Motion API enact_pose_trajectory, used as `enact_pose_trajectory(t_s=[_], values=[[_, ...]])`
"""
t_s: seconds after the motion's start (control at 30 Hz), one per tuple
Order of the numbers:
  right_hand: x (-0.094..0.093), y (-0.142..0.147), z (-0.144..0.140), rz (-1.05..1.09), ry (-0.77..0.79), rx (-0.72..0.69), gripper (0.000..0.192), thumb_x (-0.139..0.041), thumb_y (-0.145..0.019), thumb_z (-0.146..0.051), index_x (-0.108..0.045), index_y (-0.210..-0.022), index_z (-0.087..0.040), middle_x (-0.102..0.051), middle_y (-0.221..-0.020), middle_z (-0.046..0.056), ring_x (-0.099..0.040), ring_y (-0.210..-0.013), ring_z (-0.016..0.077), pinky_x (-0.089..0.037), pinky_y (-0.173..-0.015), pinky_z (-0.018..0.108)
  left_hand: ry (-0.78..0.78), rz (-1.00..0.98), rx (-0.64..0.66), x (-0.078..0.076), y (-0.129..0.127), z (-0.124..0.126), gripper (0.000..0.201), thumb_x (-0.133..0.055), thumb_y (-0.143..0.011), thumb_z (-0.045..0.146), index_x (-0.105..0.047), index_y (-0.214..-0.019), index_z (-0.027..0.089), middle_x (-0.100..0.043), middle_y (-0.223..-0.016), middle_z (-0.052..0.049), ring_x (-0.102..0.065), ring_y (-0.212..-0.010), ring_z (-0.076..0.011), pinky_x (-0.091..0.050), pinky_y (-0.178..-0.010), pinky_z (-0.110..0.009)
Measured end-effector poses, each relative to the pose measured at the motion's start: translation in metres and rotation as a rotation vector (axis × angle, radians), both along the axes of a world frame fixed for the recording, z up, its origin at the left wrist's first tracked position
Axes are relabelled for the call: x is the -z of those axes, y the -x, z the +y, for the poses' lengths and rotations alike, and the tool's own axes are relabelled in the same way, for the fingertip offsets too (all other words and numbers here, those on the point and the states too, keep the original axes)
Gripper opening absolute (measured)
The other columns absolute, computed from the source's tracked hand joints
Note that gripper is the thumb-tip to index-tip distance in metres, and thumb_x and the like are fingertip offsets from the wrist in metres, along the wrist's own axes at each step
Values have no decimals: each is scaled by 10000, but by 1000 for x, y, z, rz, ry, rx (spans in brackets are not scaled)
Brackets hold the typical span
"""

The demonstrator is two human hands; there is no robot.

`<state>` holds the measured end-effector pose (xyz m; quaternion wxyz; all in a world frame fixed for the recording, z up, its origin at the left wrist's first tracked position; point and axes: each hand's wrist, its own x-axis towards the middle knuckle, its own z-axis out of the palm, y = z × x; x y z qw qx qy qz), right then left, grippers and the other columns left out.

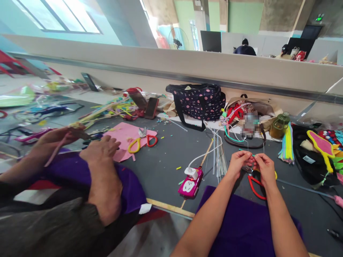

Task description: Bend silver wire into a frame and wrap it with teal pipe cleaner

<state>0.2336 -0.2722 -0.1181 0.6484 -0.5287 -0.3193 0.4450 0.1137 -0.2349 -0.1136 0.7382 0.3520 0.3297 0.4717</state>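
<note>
My left hand (239,163) and my right hand (265,167) meet above the dark table, fingertips pinched close together. Between them is a thin teal strand (253,155), too small to make out fully; both hands grip it. Just under my hands lies a pair of scissors (256,191) with red and yellow handles, its blades partly hidden by my fingers. A bundle of thin pale wires (220,160) rests left of my left hand. Farther left is a magenta power strip (190,184) with a white charger (191,173) plugged into it. Purple cloth (241,225) spreads beneath my forearms.
At left, a co-worker's hands (100,148) work near pink felt (122,137) and another pair of scissors (142,142). A patterned bag (198,101), a green jar (280,125) and a black bag (305,153) stand along the back. A white cable (214,142) crosses the table.
</note>
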Motion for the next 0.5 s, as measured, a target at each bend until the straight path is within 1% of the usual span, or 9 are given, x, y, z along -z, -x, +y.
enact_pose_trajectory(t_s=[0.17, 0.3, 0.5], values=[[0, 2, 0, -13, -6, -17, 310, -796, -643, -456, -693, -786, -200, -681, -667, -6, -576, -537, 137, -502, -455, 250, -26, 5, -44, 1, 0, 1, 450, -842, -621, 454, -697, -859, 102, -710, -775, -72, -637, -597, -114, -501, -572, -221], [1, -1, -1, -91, -1, -46, 337, -789, -652, -483, -708, -807, -194, -690, -697, 13, -598, -583, 160, -521, -462, 267, -26, 8, -62, 0, 0, 1, 431, -831, -633, 439, -701, -880, 111, -711, -777, -68, -646, -601, -124, -499, -575, -228], [-2, -4, -2, -149, -12, 41, 312, -781, -665, -477, -673, -768, -203, -652, -660, -4, -562, -560, 142, -498, -449, 244, -40, 13, -88, -1, -1, 0, 381, -808, -660, 408, -706, -879, 113, -691, -766, -52, -624, -601, -114, -513, -583, -237]])
